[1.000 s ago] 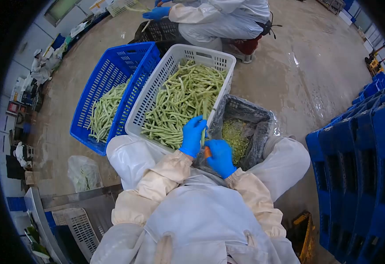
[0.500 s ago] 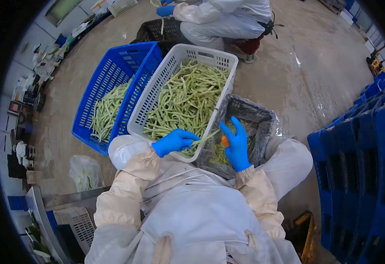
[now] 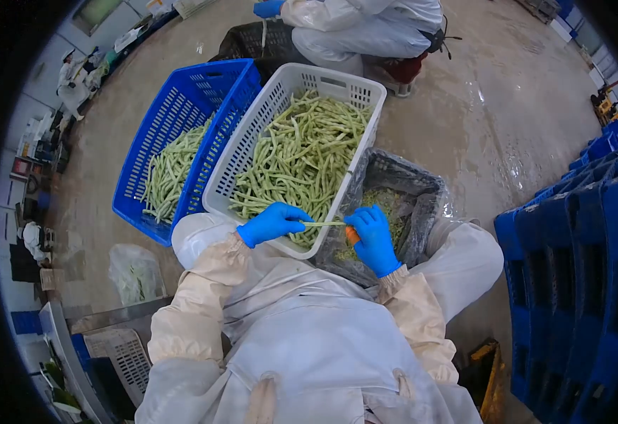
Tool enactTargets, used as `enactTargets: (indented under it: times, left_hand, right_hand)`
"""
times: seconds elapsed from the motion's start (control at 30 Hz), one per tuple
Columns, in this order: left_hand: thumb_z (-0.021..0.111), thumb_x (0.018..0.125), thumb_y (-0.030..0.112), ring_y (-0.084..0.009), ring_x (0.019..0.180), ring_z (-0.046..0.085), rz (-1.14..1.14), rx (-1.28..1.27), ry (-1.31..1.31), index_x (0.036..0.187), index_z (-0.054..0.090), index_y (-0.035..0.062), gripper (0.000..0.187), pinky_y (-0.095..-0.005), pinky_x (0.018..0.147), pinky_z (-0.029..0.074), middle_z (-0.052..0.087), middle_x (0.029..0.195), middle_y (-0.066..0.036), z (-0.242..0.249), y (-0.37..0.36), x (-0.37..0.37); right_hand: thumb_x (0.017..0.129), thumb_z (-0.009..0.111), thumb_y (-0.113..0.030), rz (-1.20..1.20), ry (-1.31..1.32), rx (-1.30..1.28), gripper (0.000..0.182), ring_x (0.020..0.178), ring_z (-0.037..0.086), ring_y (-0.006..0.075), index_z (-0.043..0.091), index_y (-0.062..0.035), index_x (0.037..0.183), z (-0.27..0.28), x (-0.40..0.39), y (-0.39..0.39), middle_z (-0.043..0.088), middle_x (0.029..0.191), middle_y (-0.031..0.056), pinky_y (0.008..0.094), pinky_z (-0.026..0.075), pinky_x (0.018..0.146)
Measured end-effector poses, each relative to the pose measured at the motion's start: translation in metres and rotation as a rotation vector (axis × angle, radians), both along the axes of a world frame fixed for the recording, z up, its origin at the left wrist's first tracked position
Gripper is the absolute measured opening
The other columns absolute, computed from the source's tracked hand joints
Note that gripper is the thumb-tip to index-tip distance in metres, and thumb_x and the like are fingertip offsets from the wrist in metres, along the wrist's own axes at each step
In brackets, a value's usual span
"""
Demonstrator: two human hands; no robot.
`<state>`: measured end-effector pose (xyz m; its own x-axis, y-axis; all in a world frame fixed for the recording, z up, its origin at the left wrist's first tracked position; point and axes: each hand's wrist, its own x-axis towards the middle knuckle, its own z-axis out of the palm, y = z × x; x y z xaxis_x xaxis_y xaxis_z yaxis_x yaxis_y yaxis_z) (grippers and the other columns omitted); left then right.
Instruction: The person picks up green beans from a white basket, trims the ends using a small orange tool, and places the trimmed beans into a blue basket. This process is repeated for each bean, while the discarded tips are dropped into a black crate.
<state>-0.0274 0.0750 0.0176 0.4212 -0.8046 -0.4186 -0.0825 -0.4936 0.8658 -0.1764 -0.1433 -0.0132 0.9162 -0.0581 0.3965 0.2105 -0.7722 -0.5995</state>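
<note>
Pinched in my blue-gloved left hand is a pale green bean, held level above the near end of a white crate. Its free end reaches the fingers of my right hand, also blue-gloved. Those fingers curl around a small tool with an orange handle; its working end is hidden. The white crate holds a heap of long green beans. Below my right hand is a bin lined with dark plastic, with green trimmings at its bottom.
A blue crate with more beans adjoins the white crate on the left. Beyond sits another person by a black crate. Blue pallets are stacked at right. A clear plastic bag lies at left.
My right hand's raised, spread fingers have folded down around the orange handle and met the bean's end. The bean now lies more level. My left hand has shifted slightly.
</note>
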Motion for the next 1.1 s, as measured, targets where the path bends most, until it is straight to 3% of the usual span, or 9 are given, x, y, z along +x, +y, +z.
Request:
enactTargets:
  times: [0.17, 0.23, 0.27, 0.33, 0.5, 0.63, 0.73, 0.87, 1.1]
  left_hand:
    - [0.061, 0.081, 0.012, -0.0059, 0.071, 0.052, 0.101, -0.021, -0.04, 0.101, 0.064, 0.0019, 0.022, -0.0226, 0.064, 0.044, 0.06, 0.077, 0.001, -0.014, -0.003, -0.013]
    - [0.06, 0.082, 0.013, -0.0059, 0.071, 0.052, 0.185, -0.091, -0.044, 0.099, 0.064, 0.002, 0.021, -0.0226, 0.064, 0.044, 0.06, 0.077, 0.001, -0.029, -0.006, -0.025]
    - [0.06, 0.083, 0.013, -0.0064, 0.071, 0.052, 0.238, -0.133, -0.003, 0.098, 0.064, 0.0014, 0.02, -0.0227, 0.064, 0.044, 0.06, 0.076, 0.0, -0.036, -0.011, -0.033]
    - [0.059, 0.084, 0.014, -0.0069, 0.07, 0.053, 0.302, -0.179, 0.044, 0.097, 0.064, 0.0007, 0.019, -0.0229, 0.064, 0.044, 0.06, 0.076, 0.0, -0.05, -0.019, -0.048]
    - [0.055, 0.087, 0.022, -0.0081, 0.064, 0.051, 0.811, -0.365, 0.261, 0.084, 0.06, 0.0047, 0.018, -0.0226, 0.058, 0.041, 0.056, 0.072, -0.001, -0.035, -0.001, -0.014]
    - [0.051, 0.089, 0.019, -0.0049, 0.059, 0.044, 0.934, -0.434, -0.232, 0.082, 0.061, 0.0019, 0.021, -0.021, 0.055, 0.037, 0.052, 0.067, 0.002, 0.038, 0.067, 0.068]
    - [0.057, 0.085, 0.018, -0.0124, 0.087, 0.056, 0.526, -0.25, -0.327, 0.103, 0.062, 0.0035, 0.024, -0.0246, 0.073, 0.045, 0.061, 0.094, -0.004, 0.042, 0.058, 0.076]
    - [0.064, 0.078, 0.015, -0.0255, 0.125, 0.035, 0.061, -0.309, -0.4, 0.125, 0.049, 0.0098, 0.05, -0.0382, 0.104, 0.026, 0.044, 0.133, -0.007, -0.012, -0.001, 0.03]
    - [0.062, 0.077, 0.008, -0.0205, 0.101, 0.055, 0.084, -0.326, -0.293, 0.118, 0.054, 0.008, 0.041, -0.0324, 0.085, 0.044, 0.057, 0.112, -0.008, -0.045, -0.061, -0.025]
  right_hand:
    - [0.075, 0.06, -0.008, -0.086, 0.086, 0.102, 0.016, 0.088, 0.054, 0.0264, 0.059, -0.0066, 0.091, -0.015, -0.002, 0.011, 0.057, 0.085, 0.0093, 0.0392, 0.041, 0.087]
    - [0.081, 0.056, -0.008, -0.239, 0.184, 0.959, 0.012, 0.081, 0.056, 0.0177, 0.059, -0.0033, 0.092, -0.022, 0.0, 0.019, 0.059, 0.082, 0.006, 0.03, 0.043, 0.079]
    - [0.081, 0.056, -0.008, -0.235, 0.19, 0.955, 0.012, 0.081, 0.056, 0.0177, 0.059, -0.0033, 0.092, -0.022, 0.002, 0.02, 0.059, 0.082, 0.006, 0.03, 0.043, 0.079]
    - [0.085, 0.053, -0.009, -0.253, 0.118, 1.549, 0.012, 0.077, 0.054, 0.0109, 0.059, -0.0006, 0.091, -0.018, 0.006, 0.023, 0.06, 0.083, 0.0034, 0.0249, 0.043, 0.073]
    - [0.085, 0.054, -0.008, -0.265, 0.324, 1.275, 0.013, 0.079, 0.055, 0.0117, 0.061, 0.0009, 0.091, -0.04, 0.002, 0.02, 0.061, 0.084, 0.0041, 0.0251, 0.044, 0.074]
    - [0.085, 0.054, -0.009, -0.286, 0.312, 1.253, 0.014, 0.083, 0.057, 0.0136, 0.06, 0.0017, 0.093, -0.037, 0.005, 0.013, 0.061, 0.084, 0.0041, 0.0257, 0.046, 0.077]
    - [0.086, 0.053, -0.008, -0.207, 0.309, 1.295, 0.013, 0.084, 0.057, 0.0133, 0.06, 0.0009, 0.094, -0.029, 0.015, 0.016, 0.061, 0.087, 0.0051, 0.0264, 0.044, 0.079]
    - [0.086, 0.053, -0.008, -0.157, 0.344, 1.176, 0.013, 0.084, 0.056, 0.0131, 0.059, -0.0003, 0.094, 0.0, 0.024, 0.016, 0.06, 0.089, 0.0054, 0.026, 0.042, 0.08]
    - [0.086, 0.053, -0.007, -0.073, 0.348, 1.226, 0.012, 0.084, 0.054, 0.012, 0.057, -0.0007, 0.095, -0.002, 0.018, 0.014, 0.059, 0.089, 0.0039, 0.026, 0.043, 0.078]
